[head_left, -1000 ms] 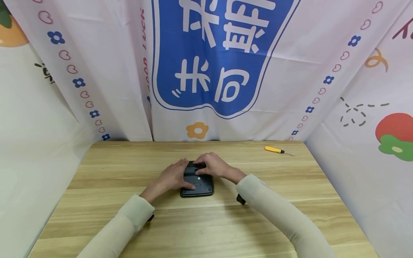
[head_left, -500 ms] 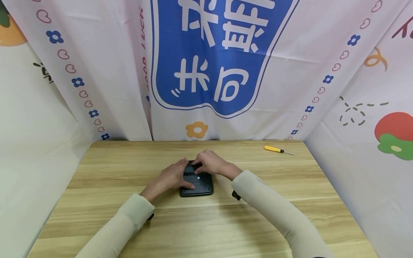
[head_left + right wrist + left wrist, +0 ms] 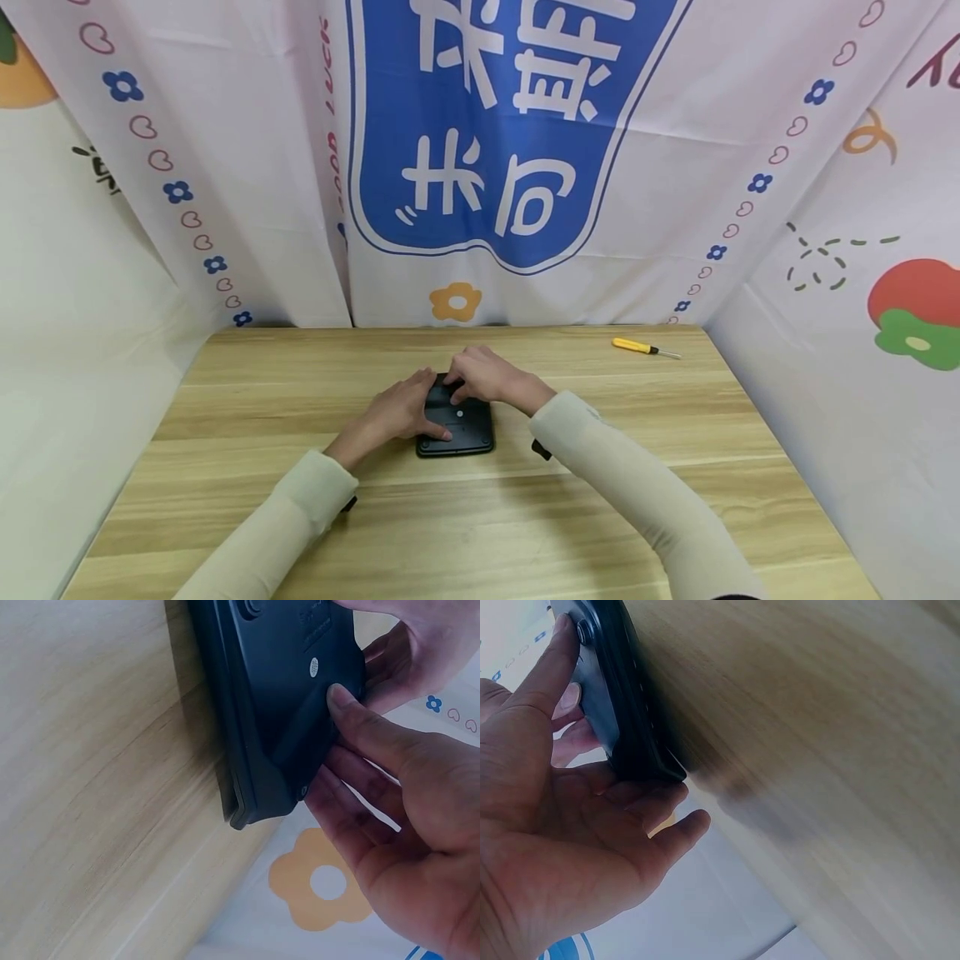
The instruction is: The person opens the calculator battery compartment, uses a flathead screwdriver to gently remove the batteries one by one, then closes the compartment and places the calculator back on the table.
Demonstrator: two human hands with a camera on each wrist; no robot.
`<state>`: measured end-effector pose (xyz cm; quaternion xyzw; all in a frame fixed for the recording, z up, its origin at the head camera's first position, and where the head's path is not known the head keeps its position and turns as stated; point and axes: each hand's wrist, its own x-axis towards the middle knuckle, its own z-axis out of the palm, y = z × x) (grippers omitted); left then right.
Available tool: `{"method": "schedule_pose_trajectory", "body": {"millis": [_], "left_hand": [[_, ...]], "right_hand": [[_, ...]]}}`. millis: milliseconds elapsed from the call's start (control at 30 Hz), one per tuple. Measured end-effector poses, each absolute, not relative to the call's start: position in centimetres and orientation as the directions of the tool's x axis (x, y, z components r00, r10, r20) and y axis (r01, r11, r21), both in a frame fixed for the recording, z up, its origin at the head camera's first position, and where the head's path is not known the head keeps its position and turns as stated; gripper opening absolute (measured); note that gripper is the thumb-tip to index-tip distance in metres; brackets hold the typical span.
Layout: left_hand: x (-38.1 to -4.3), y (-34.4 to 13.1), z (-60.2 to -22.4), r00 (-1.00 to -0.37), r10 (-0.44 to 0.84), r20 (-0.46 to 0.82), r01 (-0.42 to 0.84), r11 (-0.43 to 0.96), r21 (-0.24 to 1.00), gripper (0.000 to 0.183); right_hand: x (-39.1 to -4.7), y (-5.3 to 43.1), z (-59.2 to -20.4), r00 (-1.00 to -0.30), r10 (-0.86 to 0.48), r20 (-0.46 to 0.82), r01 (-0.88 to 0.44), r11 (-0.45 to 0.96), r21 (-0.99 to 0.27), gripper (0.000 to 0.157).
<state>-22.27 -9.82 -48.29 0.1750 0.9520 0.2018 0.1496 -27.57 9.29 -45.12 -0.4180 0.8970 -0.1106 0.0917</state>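
Observation:
A black calculator point(image 3: 471, 429) lies face down on the table, its underside up with round feet, a small white sticker point(image 3: 314, 667) and a raised section at the far end. My left hand point(image 3: 405, 408) grips its left side, thumb over the underside and fingers along the edge. From the right, my right hand point(image 3: 486, 375) pinches the far end. In the right wrist view, its thumb point(image 3: 367, 727) presses on the raised section, while the other fingers point(image 3: 345, 810) curl against the far edge. The calculator's face is hidden.
A yellow-handled screwdriver point(image 3: 633, 345) lies near the back right of the wooden table point(image 3: 480, 525). Printed white cloth point(image 3: 300, 275) hangs right behind the table's far edge and along both sides.
My right hand and forearm have shifted slightly left and toward the far edge, with the right thumb moving up over the raised section. The left hand and calculator stay nearly still.

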Motion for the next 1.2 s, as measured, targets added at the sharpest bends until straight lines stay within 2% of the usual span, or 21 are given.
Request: {"method": "schedule_pose_trajectory", "body": {"millis": [233,533,800,1067,1200], "left_hand": [[-22.3,-9.9,-48.3,-0.893,0.403,-0.202,0.292,0.858,0.422,0.113],[-22.2,-9.9,-48.1,-0.89,0.411,-0.199,0.301,0.855,0.423,0.112],[-22.1,-9.8,-48.0,-0.891,0.401,-0.215,0.283,0.858,0.428,0.113],[-22.1,-9.9,-48.0,-0.891,0.402,-0.21,0.284,0.855,0.433,0.111],[-22.2,-9.9,-47.9,-0.892,0.404,-0.203,0.289,0.855,0.43,0.112]], "right_hand": [[-27.8,9.1,-45.0,-0.625,-0.775,-0.099,-0.735,0.626,-0.259,0.028],[-27.7,8.7,-44.3,-0.563,-0.817,-0.124,-0.798,0.576,-0.178,0.011],[-27.4,8.5,-44.2,-0.523,-0.838,-0.159,-0.837,0.539,-0.089,0.009],[-27.4,8.6,-44.2,-0.549,-0.822,-0.15,-0.815,0.566,-0.126,0.005],[-27.4,8.7,-44.2,-0.539,-0.832,-0.132,-0.826,0.552,-0.11,0.006]]}}
